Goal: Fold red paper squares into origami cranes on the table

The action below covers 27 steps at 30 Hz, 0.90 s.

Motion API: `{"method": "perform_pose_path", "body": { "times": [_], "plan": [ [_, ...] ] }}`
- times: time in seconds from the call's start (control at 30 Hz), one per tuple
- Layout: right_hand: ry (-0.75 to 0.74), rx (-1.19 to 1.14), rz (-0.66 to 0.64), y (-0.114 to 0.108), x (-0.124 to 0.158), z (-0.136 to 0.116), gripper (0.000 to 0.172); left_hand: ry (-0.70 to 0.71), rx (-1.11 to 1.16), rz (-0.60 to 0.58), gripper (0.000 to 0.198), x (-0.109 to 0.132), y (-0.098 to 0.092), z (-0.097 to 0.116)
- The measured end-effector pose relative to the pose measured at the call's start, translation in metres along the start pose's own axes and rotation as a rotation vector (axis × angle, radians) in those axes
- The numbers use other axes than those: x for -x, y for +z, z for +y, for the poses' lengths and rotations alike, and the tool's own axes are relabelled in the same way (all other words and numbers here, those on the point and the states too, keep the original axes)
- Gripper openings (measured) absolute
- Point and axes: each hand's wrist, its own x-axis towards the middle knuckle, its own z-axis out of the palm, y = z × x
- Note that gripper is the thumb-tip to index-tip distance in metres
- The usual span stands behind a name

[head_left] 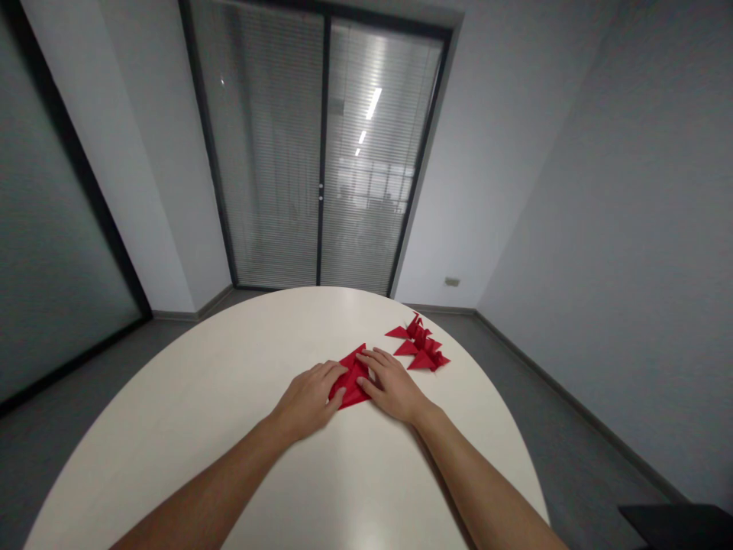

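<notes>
Left hand (pixel 309 399), right hand (pixel 394 386) flat on one red paper (pixel 353 370) | about three folded red figures (pixel 422 350) beside | one table (pixel 217 397)

Folded red paper shapes (pixel 421 347) lie just right of the fingers (pixel 382 359) on a white table (pixel 229 397); glass doors (pixel 321 153) with blinds stand far beyond them.

Red folded paper sheet (pixel 353 372): sides hidden under the left grip (pixel 309 399) and right grip (pixel 392 386). Small red folded paper figures (pixel 422 347): too small to count or tell their form. Pale oval surface (pixel 229 397) and black flat object (pixel 679 523): cut by the bottom edge. Room behind the grey slatted blinds (pixel 275 168): blurred, contents unclear.
</notes>
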Motion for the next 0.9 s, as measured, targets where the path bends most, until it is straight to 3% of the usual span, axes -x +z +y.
{"method": "perform_pose_path", "body": {
  "times": [0.37,0.57,0.67,0.9],
  "plan": [
    [-0.088,-0.03,0.035,0.001,-0.001,0.003,0.053,-0.143,0.034,0.009,0.037,-0.001,0.007,-0.005],
    [-0.088,-0.008,0.023,-0.001,-0.001,0.002,0.046,-0.084,-0.004,-0.005,0.021,-0.002,-0.001,0.002],
    [-0.105,0.0,-0.015,-0.003,-0.002,0.0,0.041,-0.026,0.01,-0.011,0.025,-0.002,-0.006,0.005],
    [-0.159,-0.07,-0.109,-0.005,0.0,-0.001,0.06,-0.004,-0.008,-0.034,0.03,0.0,0.002,-0.004]
  ]
}}
